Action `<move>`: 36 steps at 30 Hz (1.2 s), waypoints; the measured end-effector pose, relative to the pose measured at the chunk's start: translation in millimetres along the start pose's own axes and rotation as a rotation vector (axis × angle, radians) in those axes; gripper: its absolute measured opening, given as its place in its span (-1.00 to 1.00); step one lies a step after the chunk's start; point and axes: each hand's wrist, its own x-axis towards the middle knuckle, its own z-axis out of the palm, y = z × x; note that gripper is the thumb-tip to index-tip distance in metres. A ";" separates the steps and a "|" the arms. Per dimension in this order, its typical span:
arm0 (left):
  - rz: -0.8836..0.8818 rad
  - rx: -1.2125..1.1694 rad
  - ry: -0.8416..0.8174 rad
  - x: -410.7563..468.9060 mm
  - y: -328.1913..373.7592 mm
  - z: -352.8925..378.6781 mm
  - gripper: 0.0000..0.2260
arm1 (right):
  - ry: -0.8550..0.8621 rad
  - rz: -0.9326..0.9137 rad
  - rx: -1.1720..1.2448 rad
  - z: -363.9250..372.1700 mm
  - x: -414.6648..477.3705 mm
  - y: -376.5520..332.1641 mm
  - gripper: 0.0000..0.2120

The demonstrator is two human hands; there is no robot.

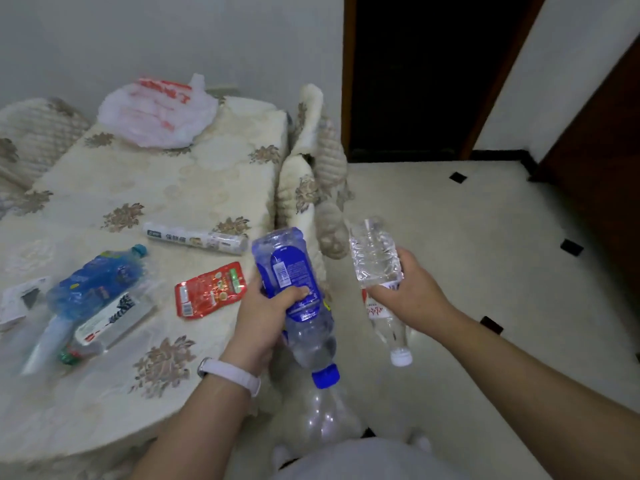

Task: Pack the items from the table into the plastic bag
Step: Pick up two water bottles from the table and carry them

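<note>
While the left hand (263, 317) curls around a blue-labelled bottle (284, 258) at frame centre, the right hand (412, 292) grips a clear bottle (374, 258) just right; the plastic bag (156, 112) lies upper left on the table (156, 188).

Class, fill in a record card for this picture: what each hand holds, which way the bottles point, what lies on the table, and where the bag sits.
Left hand: grips clear blue-labelled plastic bottle, cap down
Right hand: grips clear white-capped plastic bottle, cap down
Held bottles: apart, not touching
On cloth-covered table: red foil pouch, white printed roll, crushed blue plastic bottle
Bag: white plastic bag with red print, at the table's far end
</note>
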 end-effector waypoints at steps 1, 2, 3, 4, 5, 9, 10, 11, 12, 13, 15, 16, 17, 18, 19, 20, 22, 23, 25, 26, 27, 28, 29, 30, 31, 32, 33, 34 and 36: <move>-0.002 0.025 -0.023 -4.2 1.3 25.5 -0.73 | 0.013 0.011 0.005 -21.7 -3.1 12.8 -0.49; -0.007 0.046 -0.052 -7.6 2.7 51.4 -0.75 | 0.032 0.018 0.009 -43.5 -6.1 25.7 -0.48; -0.010 0.070 -0.083 -10.1 4.2 78.2 -0.78 | 0.052 0.028 0.019 -65.7 -8.7 38.8 -0.49; -0.014 0.096 -0.111 -11.6 4.3 104.7 -0.78 | 0.069 0.043 0.036 -87.7 -10.5 53.6 -0.49; -0.016 0.128 -0.143 -11.7 2.3 130.3 -0.76 | 0.084 0.055 0.055 -108.9 -12.3 68.6 -0.50; -0.008 0.210 -0.247 -19.4 -0.8 223.9 -0.68 | 0.173 0.093 0.080 -184.5 -21.4 118.9 -0.53; -0.009 0.217 -0.268 -21.0 0.1 242.6 -0.65 | 0.193 0.105 0.083 -199.4 -23.2 127.7 -0.53; -0.010 0.222 -0.294 -22.9 2.9 259.7 -0.63 | 0.214 0.115 0.096 -212.7 -24.0 134.8 -0.53; -0.011 0.229 -0.315 -22.3 5.2 274.9 -0.62 | 0.237 0.123 0.116 -224.7 -24.1 140.9 -0.53; -0.008 0.243 -0.340 -20.3 7.6 288.6 -0.60 | 0.262 0.127 0.136 -235.0 -23.3 146.5 -0.54; -0.004 0.261 -0.395 -13.4 11.2 311.3 -0.55 | 0.310 0.138 0.171 -251.2 -21.1 157.1 -0.56; -0.006 0.263 -0.421 -8.7 12.4 321.0 -0.52 | 0.330 0.149 0.184 -257.4 -19.8 161.9 -0.57; -0.012 0.265 -0.439 -3.3 13.3 329.6 -0.48 | 0.348 0.165 0.190 -262.3 -17.8 166.9 -0.57; -0.020 0.263 -0.451 3.0 14.3 338.8 -0.47 | 0.361 0.187 0.195 -267.3 -15.4 171.5 -0.58; -0.020 0.261 -0.464 10.3 14.8 348.2 -0.48 | 0.369 0.209 0.193 -272.6 -12.1 175.9 -0.58; -0.016 0.258 -0.476 18.4 14.6 358.4 -0.51 | 0.378 0.225 0.187 -277.9 -7.9 180.5 -0.57; -0.009 0.258 -0.494 35.7 12.8 379.8 -0.56 | 0.395 0.250 0.172 -288.8 3.4 189.2 -0.57; -0.010 0.258 -0.493 45.5 11.8 389.8 -0.59 | 0.401 0.262 0.167 -294.0 10.9 192.8 -0.58; -0.026 0.255 -0.511 69.4 9.7 408.2 -0.60 | 0.411 0.287 0.157 -303.6 31.1 198.5 -0.58; -0.042 0.254 -0.529 83.8 8.3 416.6 -0.57 | 0.418 0.299 0.151 -308.1 43.8 200.2 -0.59; -0.056 0.252 -0.544 98.4 8.4 424.9 -0.52 | 0.424 0.311 0.142 -312.2 59.1 201.5 -0.58; -0.068 0.244 -0.553 115.6 8.3 433.3 -0.49 | 0.430 0.321 0.134 -316.2 76.7 201.7 -0.58; -0.077 0.238 -0.556 133.9 8.7 441.0 -0.48 | 0.436 0.328 0.125 -320.0 95.7 200.8 -0.58; -0.081 0.233 -0.553 153.7 9.9 448.3 -0.49 | 0.439 0.331 0.116 -323.6 116.6 199.0 -0.59; -0.079 0.229 -0.549 173.3 12.9 454.8 -0.51 | 0.439 0.330 0.109 -327.1 138.6 195.5 -0.59; -0.075 0.221 -0.544 192.7 17.7 460.5 -0.55 | 0.438 0.327 0.101 -330.8 160.8 190.2 -0.58; -0.074 0.214 -0.537 212.5 24.0 465.0 -0.59 | 0.431 0.322 0.087 -334.7 183.7 183.5 -0.57; -0.080 0.204 -0.528 231.5 30.4 468.5 -0.61 | 0.420 0.315 0.070 -338.4 206.1 176.7 -0.57; -0.099 0.185 -0.513 267.6 46.6 473.3 -0.63 | 0.399 0.291 0.041 -345.4 247.9 161.1 -0.56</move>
